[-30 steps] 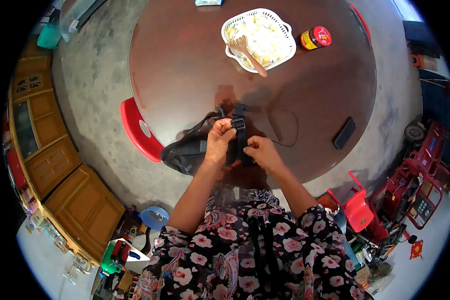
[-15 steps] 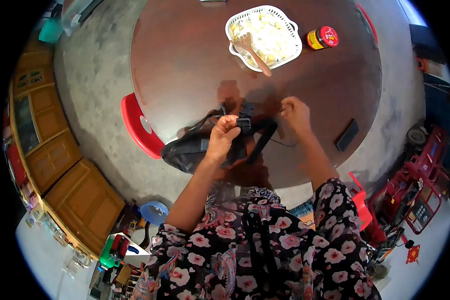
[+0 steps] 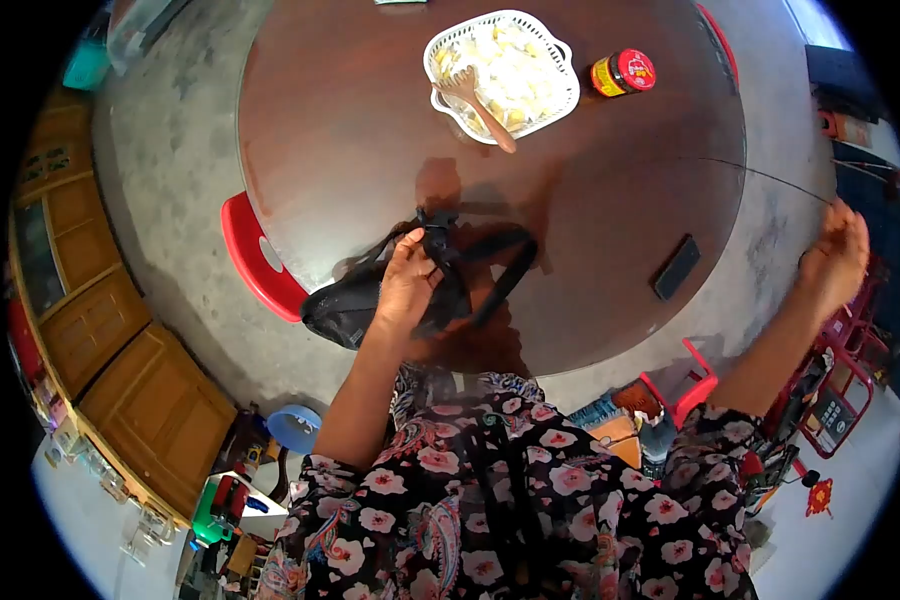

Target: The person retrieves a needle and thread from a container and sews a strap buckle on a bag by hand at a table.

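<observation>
A black bag point(image 3: 345, 310) with straps lies at the near left edge of the round brown table point(image 3: 590, 300). My left hand point(image 3: 407, 280) is closed on the bag's strap, by a dark buckle point(image 3: 436, 228). A loose strap point(image 3: 515, 270) loops to the right of that hand. Out past the table's right edge, my right hand point(image 3: 838, 255) is raised with its fingers pinched together on a thin dark thread point(image 3: 785, 182). The thread runs back leftward over the table and fades from sight there.
A white basket point(image 3: 570, 90) of pale pieces holds a wooden fork point(image 3: 490, 122) at the far side. Beside it lies a red-lidded jar point(image 3: 623, 73). A black phone point(image 3: 677, 267) rests near the right edge. Red chairs point(image 3: 255, 262) stand around the table.
My right hand has swung far to the right from beside the bag, drawing the thread out. My left hand has stayed at the strap, and the buckle has turned in its hold.
</observation>
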The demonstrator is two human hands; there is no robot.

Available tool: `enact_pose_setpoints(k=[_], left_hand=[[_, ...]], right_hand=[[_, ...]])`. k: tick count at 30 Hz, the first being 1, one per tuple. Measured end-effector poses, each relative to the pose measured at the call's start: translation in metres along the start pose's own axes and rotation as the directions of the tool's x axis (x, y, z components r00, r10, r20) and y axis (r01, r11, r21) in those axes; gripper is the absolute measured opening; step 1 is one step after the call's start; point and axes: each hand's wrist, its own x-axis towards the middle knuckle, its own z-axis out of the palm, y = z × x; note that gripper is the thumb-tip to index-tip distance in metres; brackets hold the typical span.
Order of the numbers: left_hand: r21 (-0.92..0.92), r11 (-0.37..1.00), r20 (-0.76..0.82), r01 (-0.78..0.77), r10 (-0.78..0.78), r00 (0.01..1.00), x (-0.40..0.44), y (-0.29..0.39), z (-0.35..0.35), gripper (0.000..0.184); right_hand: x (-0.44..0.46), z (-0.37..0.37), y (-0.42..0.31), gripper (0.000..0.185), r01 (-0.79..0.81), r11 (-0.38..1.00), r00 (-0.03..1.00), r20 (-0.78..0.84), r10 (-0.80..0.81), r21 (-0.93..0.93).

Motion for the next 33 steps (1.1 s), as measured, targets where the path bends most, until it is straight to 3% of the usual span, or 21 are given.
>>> enact_pose_setpoints(k=[3,5,7,9,10,11,12,14,18,20,21,23,25,27,31,33], left_hand=[[0.131,0.99,0.023,-0.055,0.053,0.998,0.002,-0.006,-0.001,0.051],[0.134,0.989,0.036,-0.057,0.052,0.998,0.004,-0.009,-0.002,0.054],[0.135,0.989,0.055,-0.056,0.049,0.997,0.004,-0.012,0.001,0.056],[0.11,0.994,0.009,0.02,-0.021,1.0,0.003,-0.012,0.007,0.057],[0.114,0.993,0.011,0.021,-0.022,1.0,0.004,-0.014,0.007,0.057],[0.097,0.995,0.026,0.033,-0.036,0.999,0.005,-0.016,0.005,0.058],[0.08,0.996,0.038,0.044,-0.047,0.998,0.006,-0.017,0.004,0.058],[0.119,0.992,0.042,0.047,-0.053,0.998,0.004,-0.014,0.005,0.058],[0.248,0.969,0.07,0.009,-0.027,0.997,0.005,-0.013,0.009,0.059],[0.307,0.952,0.075,-0.007,-0.017,0.997,0.005,-0.015,0.016,0.058],[0.366,0.93,0.081,-0.029,0.0,0.997,0.005,-0.015,0.021,0.058],[0.373,0.925,0.109,-0.07,0.031,0.994,0.003,-0.017,0.032,0.057],[0.384,0.917,0.137,-0.105,0.056,0.989,-0.001,-0.02,0.04,0.056],[0.355,0.932,0.124,-0.069,0.026,0.992,-0.005,-0.019,0.045,0.055],[0.363,0.922,0.125,-0.138,0.099,0.987,-0.003,-0.024,0.041,0.054],[0.469,0.866,0.098,-0.176,0.147,0.984,-0.003,-0.024,0.041,0.055]], right_hand=[[0.008,-0.032,-0.024,0.019,0.093,0.993,0.994,-0.047,-0.096,-0.069],[0.001,-0.041,-0.011,0.018,0.038,0.999,0.999,0.039,-0.037,-0.013],[-0.031,-0.027,0.02,0.019,-0.006,0.922,0.979,0.187,0.085,-0.387],[-0.086,0.014,0.055,0.019,-0.096,0.825,0.892,0.321,0.32,-0.556],[-0.11,0.031,0.074,0.017,-0.012,0.819,0.823,0.46,0.334,-0.574],[-0.128,0.024,0.118,0.012,-0.091,0.766,0.768,0.444,0.461,-0.637],[-0.15,0.047,0.119,0.012,0.083,0.596,0.72,0.461,0.518,-0.799],[-0.182,0.041,0.175,0.014,0.265,0.491,0.616,0.537,0.575,-0.83],[-0.212,0.046,0.198,0.016,0.421,0.41,0.577,0.588,0.568,-0.809],[-0.223,0.064,0.174,0.016,0.499,0.211,0.637,0.521,0.568,-0.841],[-0.225,0.076,0.161,0.016,0.502,0.207,0.637,0.521,0.568,-0.84],[-0.232,0.102,0.139,0.015,0.396,0.504,0.666,0.618,0.417,-0.767],[-0.243,0.123,0.135,0.016,0.097,0.77,0.615,0.646,0.451,-0.63],[-0.265,0.141,0.142,0.016,-0.294,0.747,0.469,0.591,0.657,-0.597],[-0.298,0.15,0.144,0.014,-0.423,0.687,0.332,0.604,0.724,-0.591],[-0.307,0.152,0.145,0.013,-0.489,0.648,0.279,0.6,0.75,-0.583]])
